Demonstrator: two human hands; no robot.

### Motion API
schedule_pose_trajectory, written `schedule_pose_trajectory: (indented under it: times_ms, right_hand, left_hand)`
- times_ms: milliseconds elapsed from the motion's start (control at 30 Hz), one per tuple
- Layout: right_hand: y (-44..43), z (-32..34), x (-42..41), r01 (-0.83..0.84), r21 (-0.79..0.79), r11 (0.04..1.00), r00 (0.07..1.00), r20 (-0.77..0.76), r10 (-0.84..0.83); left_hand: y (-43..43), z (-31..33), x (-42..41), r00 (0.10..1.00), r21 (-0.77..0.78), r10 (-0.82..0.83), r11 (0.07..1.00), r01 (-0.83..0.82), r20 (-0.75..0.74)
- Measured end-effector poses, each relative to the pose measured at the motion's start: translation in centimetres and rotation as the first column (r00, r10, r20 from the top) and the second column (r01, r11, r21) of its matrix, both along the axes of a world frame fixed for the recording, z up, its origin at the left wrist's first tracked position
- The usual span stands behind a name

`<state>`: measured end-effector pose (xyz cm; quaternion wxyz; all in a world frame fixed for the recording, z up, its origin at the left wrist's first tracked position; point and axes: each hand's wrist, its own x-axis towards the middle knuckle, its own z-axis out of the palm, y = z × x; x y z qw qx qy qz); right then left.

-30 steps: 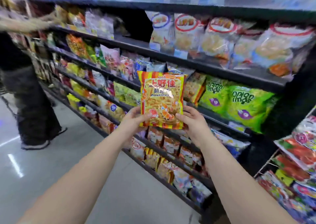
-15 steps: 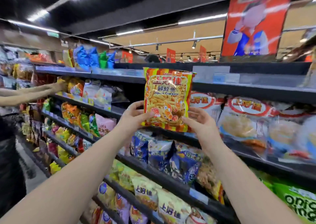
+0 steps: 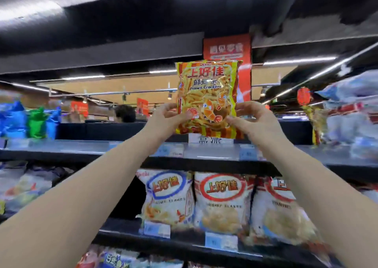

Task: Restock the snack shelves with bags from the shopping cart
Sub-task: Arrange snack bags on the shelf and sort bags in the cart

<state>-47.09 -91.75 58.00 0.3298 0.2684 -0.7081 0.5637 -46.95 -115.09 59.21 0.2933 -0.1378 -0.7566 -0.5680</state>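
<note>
A yellow and red striped bag of prawn crackers (image 3: 206,91) is held upright above the front edge of the top shelf (image 3: 86,148). My left hand (image 3: 163,120) pinches its lower left corner and my right hand (image 3: 253,120) pinches its lower right corner. The bag's bottom edge hangs just over a white label on the shelf lip. The shopping cart is out of view.
White bags of shrimp flakes (image 3: 221,200) fill the shelf below. Blue and green bags (image 3: 26,120) stand on the top shelf at the left, pale bags (image 3: 353,112) at the right. A red hanging sign (image 3: 227,48) is behind the bag. A person's head (image 3: 124,114) shows beyond the shelf.
Both hands have lifted the prawn cracker bag from the lower shelves up to the top shelf level. My view has tilted upward with it.
</note>
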Motion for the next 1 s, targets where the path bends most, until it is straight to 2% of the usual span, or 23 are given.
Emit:
schedule_pose_trajectory:
  times_ms: [167, 300, 400, 500, 600, 767, 900, 1000]
  right_hand:
    - [3.0, 2.5, -1.9, 0.162, 0.080, 0.984, 0.986, 0.035, -0.165]
    - [6.5, 4.2, -3.7, 0.268, 0.113, 0.957, 0.955, 0.097, -0.279]
    - [9.8, 5.7, -4.9, 0.342, 0.096, 0.935, 0.930, 0.105, -0.352]
    - [12.8, 7.0, -6.1, 0.398, 0.099, 0.912, 0.906, 0.111, -0.407]
    - [15.3, 7.5, -7.3, 0.395, 0.124, 0.910, 0.904, 0.126, -0.409]
    - [17.4, 7.5, -10.4, 0.410, 0.194, 0.891, 0.865, 0.226, -0.448]
    - [17.3, 9.1, -12.5, 0.359, 0.106, 0.927, 0.868, 0.328, -0.373]
    - [17.1, 10.6, -14.1, 0.364, 0.067, 0.929, 0.870, 0.333, -0.365]
  left_hand:
    - [3.3, 2.6, -5.1, 0.996, -0.124, -0.085, 0.989, 0.086, 0.015]
    - [8.0, 4.6, -8.0, 0.996, -0.152, -0.090, 0.984, 0.091, 0.011]
    - [12.0, 6.4, -9.6, 0.993, -0.147, -0.111, 0.983, 0.115, 0.030]
    - [15.4, 8.0, -10.8, 0.973, -0.054, -0.203, 0.976, 0.210, 0.106]
    - [17.8, 8.7, -12.5, 0.950, -0.038, -0.239, 0.967, 0.252, 0.198]
    - [20.2, 9.5, -14.9, 0.944, -0.147, -0.164, 0.966, 0.213, 0.287]
    - [20.9, 11.6, -15.6, 0.962, -0.279, -0.056, 0.951, 0.133, 0.268]
    - [21.1, 13.0, -15.8, 0.959, -0.339, -0.044, 0.930, 0.142, 0.281]
